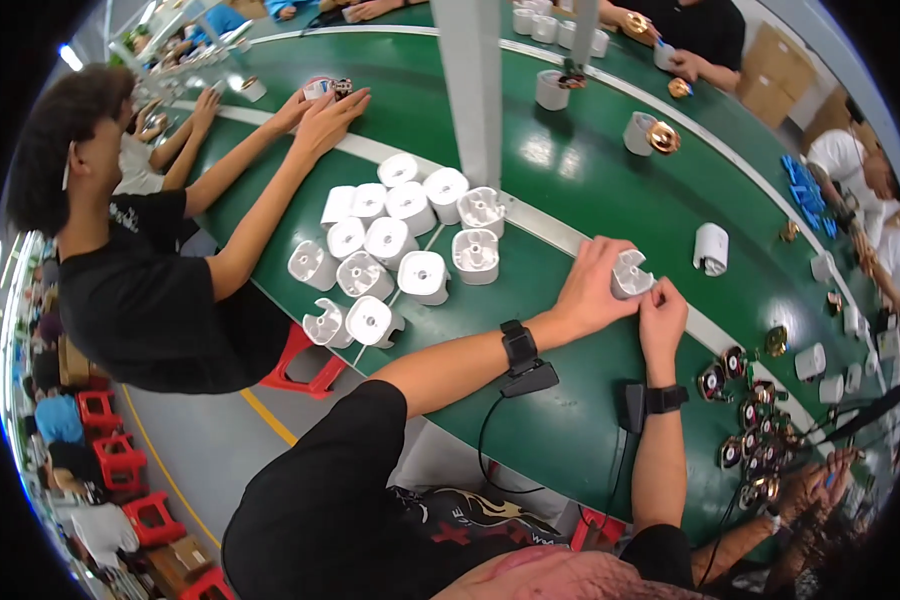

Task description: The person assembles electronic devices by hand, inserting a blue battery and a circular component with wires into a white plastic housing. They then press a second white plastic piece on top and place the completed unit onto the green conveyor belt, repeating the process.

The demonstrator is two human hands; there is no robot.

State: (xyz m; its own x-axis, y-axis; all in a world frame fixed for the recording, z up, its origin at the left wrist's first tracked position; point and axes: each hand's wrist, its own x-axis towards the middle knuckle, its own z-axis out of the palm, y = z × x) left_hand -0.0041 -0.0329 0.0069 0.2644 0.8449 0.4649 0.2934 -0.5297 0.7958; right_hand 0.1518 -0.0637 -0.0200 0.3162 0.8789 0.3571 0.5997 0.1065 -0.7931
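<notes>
Above the green conveyor table's near side, my left hand (592, 292) is wrapped round a white plastic housing (630, 274), its hollow, notched end facing up. The pinched fingers of my right hand (663, 312) touch the housing's lower right rim; anything small between them is hidden. To the left of my hands stands a group of similar white housings (408, 204), some showing cut-out sides. Another white housing (711, 248) lies on its side on the green belt, right of my hands.
Several small round copper-and-black parts (754, 425) cluster to my right, beside a co-worker's hands (815, 490). A grey metal post (472, 100) rises beyond the housings. At left, another person's hands (325, 112) hold a part. Housings with copper parts (653, 135) sit on the belt.
</notes>
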